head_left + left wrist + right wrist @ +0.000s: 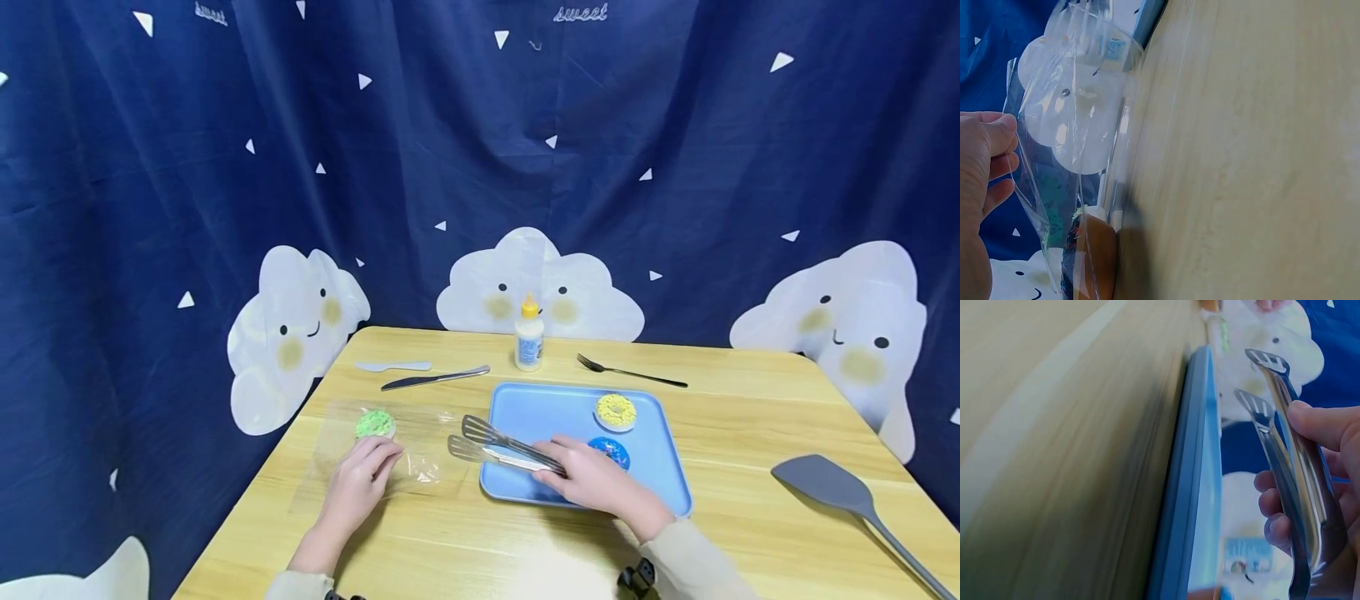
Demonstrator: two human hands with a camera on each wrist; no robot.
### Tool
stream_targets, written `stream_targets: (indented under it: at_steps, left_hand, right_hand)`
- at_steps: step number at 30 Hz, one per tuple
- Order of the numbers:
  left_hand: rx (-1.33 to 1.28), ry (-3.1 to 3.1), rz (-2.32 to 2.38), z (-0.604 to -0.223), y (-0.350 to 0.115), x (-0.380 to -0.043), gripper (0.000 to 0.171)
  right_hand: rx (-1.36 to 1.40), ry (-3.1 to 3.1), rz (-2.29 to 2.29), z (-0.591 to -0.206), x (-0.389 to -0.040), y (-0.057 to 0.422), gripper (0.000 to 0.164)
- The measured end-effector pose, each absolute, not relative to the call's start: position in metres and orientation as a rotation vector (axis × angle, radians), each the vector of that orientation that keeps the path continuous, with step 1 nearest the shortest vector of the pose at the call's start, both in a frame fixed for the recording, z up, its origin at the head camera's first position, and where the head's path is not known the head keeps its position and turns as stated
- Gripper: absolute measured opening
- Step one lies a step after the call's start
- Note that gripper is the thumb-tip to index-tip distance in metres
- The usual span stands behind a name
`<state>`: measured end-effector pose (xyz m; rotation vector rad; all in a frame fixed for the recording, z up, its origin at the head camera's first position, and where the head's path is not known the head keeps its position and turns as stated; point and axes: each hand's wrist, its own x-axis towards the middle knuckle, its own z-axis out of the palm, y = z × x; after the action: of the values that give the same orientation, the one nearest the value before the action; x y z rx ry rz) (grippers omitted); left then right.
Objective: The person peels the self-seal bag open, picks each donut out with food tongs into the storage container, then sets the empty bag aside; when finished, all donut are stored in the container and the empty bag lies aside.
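My left hand [356,483] pinches the edge of a clear plastic bag [1035,169] between thumb and fingers, lifting its film. A green-topped donut [375,423] lies at the bag, just beyond the fingertips. In the left wrist view, a brown donut [1100,256] with a dark sprinkled top shows under the film; the head view hides it. My right hand [588,475] grips metal tongs [1300,469], their slotted ends apart with nothing between them. The tongs hang over the left side of the blue tray [521,404], pointing at the bag.
The tray holds a yellow donut [627,407] and a blue donut [611,450]. Behind it stands a white glue bottle [529,343]. A white knife [393,366], a dark knife [435,378] and a black fork [630,372] lie at the back; a grey spatula [828,483] lies right.
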<state>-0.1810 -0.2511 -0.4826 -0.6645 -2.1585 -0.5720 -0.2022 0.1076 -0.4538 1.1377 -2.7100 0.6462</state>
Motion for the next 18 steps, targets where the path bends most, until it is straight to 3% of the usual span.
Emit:
stream_targets:
  at_steps: [18]
  left_hand:
    - [-0.622, -2.122, -0.521, -0.486, -0.248, -0.177, 0.012]
  right_hand:
    - [1.167, -2.831, 0.631, -0.452, -0.223, 0.024, 0.048]
